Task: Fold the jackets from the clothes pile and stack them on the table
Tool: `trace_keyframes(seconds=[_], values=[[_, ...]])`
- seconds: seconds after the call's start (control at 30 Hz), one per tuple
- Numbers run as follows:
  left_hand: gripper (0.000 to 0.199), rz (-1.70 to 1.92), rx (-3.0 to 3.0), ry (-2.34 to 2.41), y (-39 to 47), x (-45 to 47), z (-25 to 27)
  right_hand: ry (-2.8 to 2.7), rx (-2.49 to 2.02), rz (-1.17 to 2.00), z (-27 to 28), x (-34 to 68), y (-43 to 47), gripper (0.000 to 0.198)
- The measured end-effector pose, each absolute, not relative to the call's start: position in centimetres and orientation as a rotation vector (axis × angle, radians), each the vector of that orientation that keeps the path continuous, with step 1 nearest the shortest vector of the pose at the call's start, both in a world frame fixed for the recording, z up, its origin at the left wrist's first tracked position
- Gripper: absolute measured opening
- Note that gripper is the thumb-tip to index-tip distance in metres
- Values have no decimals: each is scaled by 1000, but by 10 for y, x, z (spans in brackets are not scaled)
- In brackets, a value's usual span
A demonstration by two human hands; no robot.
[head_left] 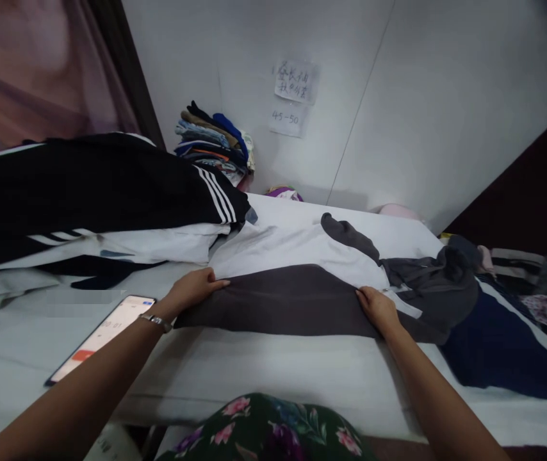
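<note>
Both hands pressing grey-and-white garment, phone beside

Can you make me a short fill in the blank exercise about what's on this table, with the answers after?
1. Both hands, the left hand and the right hand, rest on a white and ____ garment.
2. Beside the left arm, a ____ lies on the table with its screen lit.
3. The black garment at left has white ____ along it.
4. The folded clothes are stacked against the ____.

Answers: grey; phone; stripes; wall
</note>
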State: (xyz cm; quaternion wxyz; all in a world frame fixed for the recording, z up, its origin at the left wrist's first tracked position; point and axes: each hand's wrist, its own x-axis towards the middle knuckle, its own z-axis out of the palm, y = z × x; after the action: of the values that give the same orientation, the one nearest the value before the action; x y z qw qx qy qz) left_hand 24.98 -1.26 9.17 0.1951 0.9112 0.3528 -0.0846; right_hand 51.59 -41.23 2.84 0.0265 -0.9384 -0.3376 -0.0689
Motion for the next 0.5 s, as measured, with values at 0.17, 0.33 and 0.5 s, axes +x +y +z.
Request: trace_keyframes(seconds=[0.17,0.33,0.5], values=[[59,297,2848,875,-40,240,104,-1198,-2607,-512,42,495,-400,36],[62,149,2993,422,-59,238,67,-1398,-2555,-192,31,476,-393,53],[63,8,2911,445,-53,240,51,-1318,-2551,40,14,480,-396,57]])
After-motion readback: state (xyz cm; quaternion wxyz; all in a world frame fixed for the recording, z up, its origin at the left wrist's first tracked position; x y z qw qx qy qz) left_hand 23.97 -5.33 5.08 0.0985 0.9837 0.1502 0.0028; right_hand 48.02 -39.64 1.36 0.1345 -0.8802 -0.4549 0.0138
